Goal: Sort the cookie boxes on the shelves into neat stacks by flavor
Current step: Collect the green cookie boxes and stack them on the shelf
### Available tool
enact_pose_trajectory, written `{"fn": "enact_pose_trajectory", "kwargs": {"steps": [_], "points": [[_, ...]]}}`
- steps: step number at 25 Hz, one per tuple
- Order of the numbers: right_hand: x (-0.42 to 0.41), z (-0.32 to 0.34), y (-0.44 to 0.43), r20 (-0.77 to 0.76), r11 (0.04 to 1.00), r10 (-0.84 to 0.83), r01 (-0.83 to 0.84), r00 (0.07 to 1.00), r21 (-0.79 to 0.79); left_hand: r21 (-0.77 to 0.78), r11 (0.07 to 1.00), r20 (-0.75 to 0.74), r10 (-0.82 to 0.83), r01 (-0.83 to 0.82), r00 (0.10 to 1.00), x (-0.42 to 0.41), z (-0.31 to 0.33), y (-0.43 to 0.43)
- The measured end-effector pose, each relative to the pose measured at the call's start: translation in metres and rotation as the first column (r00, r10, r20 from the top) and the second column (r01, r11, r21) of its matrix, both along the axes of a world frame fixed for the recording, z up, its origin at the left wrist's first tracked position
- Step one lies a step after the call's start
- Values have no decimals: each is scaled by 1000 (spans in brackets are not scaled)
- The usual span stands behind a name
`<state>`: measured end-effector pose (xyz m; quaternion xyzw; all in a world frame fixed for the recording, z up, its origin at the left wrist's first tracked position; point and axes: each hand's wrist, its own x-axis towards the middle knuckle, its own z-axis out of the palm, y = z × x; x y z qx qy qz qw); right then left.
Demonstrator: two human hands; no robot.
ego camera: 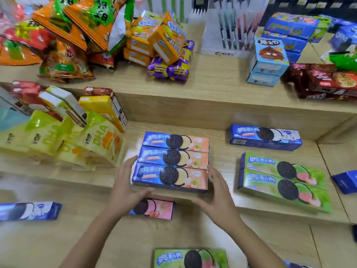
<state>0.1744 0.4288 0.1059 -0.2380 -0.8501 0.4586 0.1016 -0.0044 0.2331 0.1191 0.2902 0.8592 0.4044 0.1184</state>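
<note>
Three orange-flavor cookie boxes (174, 161) lie side by side in a row on the middle shelf. My left hand (125, 182) is at the left end of the nearest box and my right hand (220, 192) at its right end, fingers spread; whether they touch it is unclear. Two green boxes (282, 180) lie to the right, a blue-and-white box (264, 137) behind them. On the lower shelf lie a pink box (154, 208) partly under my left hand, a blue-white box (29, 210) at left and a green box (190, 258) at the bottom.
Yellow DHA pouches (67, 140) and leaning boxes crowd the middle shelf's left. The upper shelf holds snack bags (58, 35), orange boxes (162, 39), light blue boxes (267, 60) and dark red packs (328, 82). A dark blue box (345, 180) sits at the right edge.
</note>
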Motion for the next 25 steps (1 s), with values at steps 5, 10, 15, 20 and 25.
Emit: {"fn": "enact_pose_trajectory", "kwargs": {"steps": [5, 10, 15, 20, 25], "points": [[-18, -20, 0, 17, 981, -160, 161, 987, -107, 47, 999, 124, 5, -11, 992, -9, -20, 7], [-30, -14, 7, 57, 968, -227, 232, 972, -100, 56, 998, 90, 8, -13, 996, -25, -25, 15], [-60, -5, 24, 51, 961, -255, 259, 965, -97, 46, 999, 86, 22, -26, 996, -50, -21, 37], [-80, -6, 41, 53, 956, -276, 280, 960, -86, 28, 999, 101, 38, -41, 994, -71, -19, 54], [-76, -8, 43, 71, 976, -208, 212, 976, -52, 11, 999, 59, 45, -46, 997, -70, -20, 53]]}}
